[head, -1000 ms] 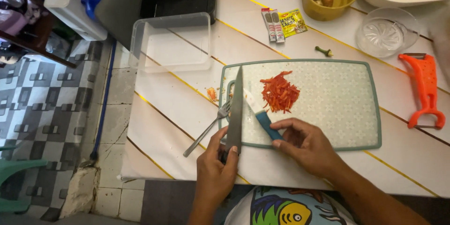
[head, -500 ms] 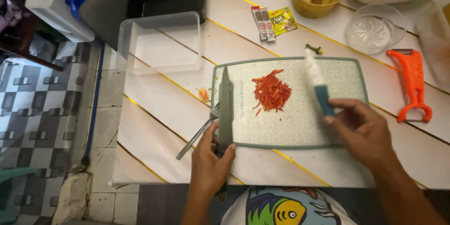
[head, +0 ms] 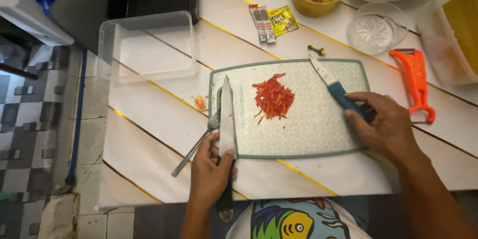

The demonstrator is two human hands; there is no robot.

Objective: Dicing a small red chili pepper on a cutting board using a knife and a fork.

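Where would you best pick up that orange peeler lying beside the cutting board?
Probably by the long lower handle of the orange peeler, coming from above. It lies flat on the table, blade head at the far end, and the right hand is nearest its lower end.

clear tub | orange peeler | glass juicer | fork

One head-worn camera looks steeply down — close over the table edge.
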